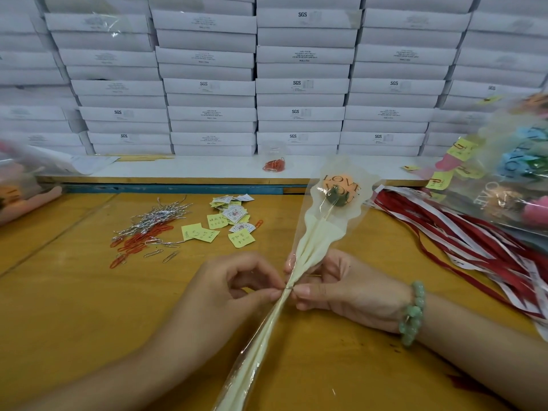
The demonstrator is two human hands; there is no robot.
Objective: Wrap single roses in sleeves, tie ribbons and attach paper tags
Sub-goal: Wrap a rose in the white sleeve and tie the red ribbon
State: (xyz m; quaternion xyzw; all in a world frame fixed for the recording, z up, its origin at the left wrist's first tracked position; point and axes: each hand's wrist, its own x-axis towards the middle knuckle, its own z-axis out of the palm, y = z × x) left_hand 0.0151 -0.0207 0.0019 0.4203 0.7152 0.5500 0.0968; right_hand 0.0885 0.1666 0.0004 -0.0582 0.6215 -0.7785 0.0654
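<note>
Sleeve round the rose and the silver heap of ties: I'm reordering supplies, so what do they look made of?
The sleeve looks like thin clear plastic film, glossy, with glare streaks and see-through edges, over a matte cream liner, perhaps paper or tissue. The silver ties look like thin foil-coated wire, probably: they glint and hold bends.

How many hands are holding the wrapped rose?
2. The left hand pinches the wrapped rose at its gathered neck from the left; the right hand, with a green bracelet, from the right.
</note>
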